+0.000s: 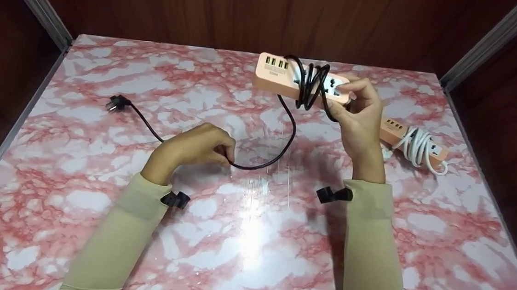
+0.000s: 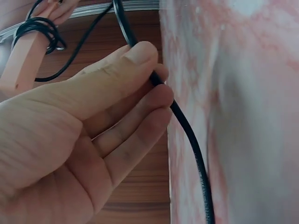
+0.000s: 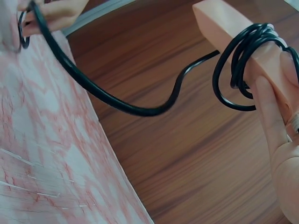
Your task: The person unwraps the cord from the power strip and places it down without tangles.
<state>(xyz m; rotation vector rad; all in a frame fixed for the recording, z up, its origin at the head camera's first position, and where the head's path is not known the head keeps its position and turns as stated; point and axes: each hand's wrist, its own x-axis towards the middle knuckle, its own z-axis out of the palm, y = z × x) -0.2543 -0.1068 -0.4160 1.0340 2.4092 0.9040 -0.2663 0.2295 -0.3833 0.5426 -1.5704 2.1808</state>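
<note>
My right hand (image 1: pixel 363 118) grips one end of a peach power strip (image 1: pixel 275 75) and holds it up above the table. Several loops of black cord (image 1: pixel 311 87) wrap round the strip's middle, across its white sockets. From the strip a free length of cord (image 3: pixel 135 110) sags down to my left hand (image 1: pixel 196 147). The left thumb and fingers pinch that cord, as the left wrist view shows with the thumb (image 2: pixel 142 52) pressed on it. Past the left hand the cord runs to a black plug (image 1: pixel 118 103) lying at the table's left.
A second peach power strip (image 1: pixel 391 132), wound with white cord (image 1: pixel 417 146), lies on the right beside my right wrist. The red and white marbled table (image 1: pixel 71 241) is bordered by dark wood panels (image 1: pixel 181 10) at the back and sides.
</note>
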